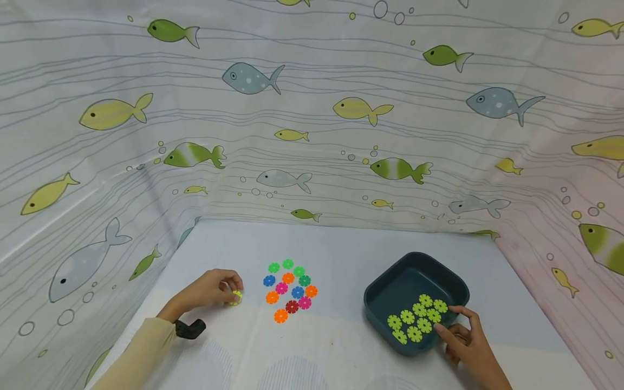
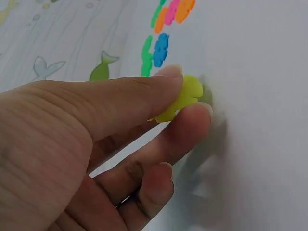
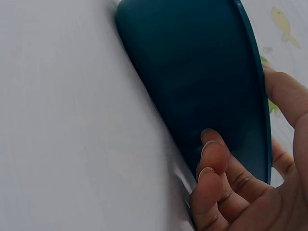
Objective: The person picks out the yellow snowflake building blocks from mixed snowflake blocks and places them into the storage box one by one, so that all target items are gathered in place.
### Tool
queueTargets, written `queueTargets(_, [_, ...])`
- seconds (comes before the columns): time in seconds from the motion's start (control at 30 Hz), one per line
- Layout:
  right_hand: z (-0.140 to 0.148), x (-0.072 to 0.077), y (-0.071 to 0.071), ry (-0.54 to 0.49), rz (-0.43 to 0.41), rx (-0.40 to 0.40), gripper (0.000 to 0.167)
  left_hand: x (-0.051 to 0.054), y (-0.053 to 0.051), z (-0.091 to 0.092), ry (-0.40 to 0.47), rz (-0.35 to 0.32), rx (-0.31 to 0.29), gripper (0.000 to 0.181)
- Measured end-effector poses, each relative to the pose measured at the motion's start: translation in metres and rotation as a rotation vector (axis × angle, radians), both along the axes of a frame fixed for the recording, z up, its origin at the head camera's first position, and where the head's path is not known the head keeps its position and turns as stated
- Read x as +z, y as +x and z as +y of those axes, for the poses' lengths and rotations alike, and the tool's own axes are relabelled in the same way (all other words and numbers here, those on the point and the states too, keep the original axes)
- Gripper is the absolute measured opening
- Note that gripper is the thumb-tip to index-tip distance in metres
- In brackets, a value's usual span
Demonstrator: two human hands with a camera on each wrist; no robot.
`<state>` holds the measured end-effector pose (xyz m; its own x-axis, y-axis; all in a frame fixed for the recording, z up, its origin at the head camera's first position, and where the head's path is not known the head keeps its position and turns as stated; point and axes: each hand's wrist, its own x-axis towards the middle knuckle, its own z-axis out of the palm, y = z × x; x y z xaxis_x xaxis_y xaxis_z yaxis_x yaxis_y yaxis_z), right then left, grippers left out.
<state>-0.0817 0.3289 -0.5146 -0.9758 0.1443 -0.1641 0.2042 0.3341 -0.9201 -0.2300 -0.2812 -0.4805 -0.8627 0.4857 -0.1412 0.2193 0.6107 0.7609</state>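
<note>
My left hand (image 1: 210, 288) pinches a yellow flower-shaped disc (image 2: 192, 88) between thumb and fingers, just above the table at the left. My right hand (image 1: 467, 340) grips the near right side of a dark teal square tray (image 1: 397, 287). In the right wrist view, several curled fingers (image 3: 211, 159) lie against the tray's outer wall (image 3: 192, 72), while another digit touches its rim. Inside the tray lie several yellow-green flower discs (image 1: 420, 310), gathered toward its near side; the right wrist view does not show them.
Between the hands, loose flower discs in green, blue, orange, pink and dark red lie in a cluster, among them a blue disc (image 1: 298, 292) and an orange disc (image 1: 280, 316). A fish-patterned curtain (image 1: 312, 157) encloses the white table (image 1: 336, 352) at the back and sides.
</note>
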Motion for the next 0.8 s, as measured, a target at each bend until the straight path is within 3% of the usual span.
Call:
queueTargets(0.13, [-0.001, 0.0, 0.001, -0.004, 0.016, 0.001, 0.064, 0.002, 0.0, 0.006, 0.03, -0.031, -0.005, 0.013])
queueTargets(0.4, [-0.001, 0.001, 0.002, -0.013, 0.029, -0.002, 0.064, 0.011, -0.005, 0.019, -0.003, 0.031, -0.045, 0.014])
queueTargets(0.57, [-0.001, -0.001, 0.001, -0.004, 0.022, -0.01, 0.064, 0.013, -0.013, 0.028, 0.016, 0.039, -0.041, 0.018])
queueTargets(0.8, [-0.002, 0.0, 0.001, -0.015, 0.025, -0.015, 0.063, 0.024, -0.019, 0.047, 0.017, 0.059, -0.071, 0.023])
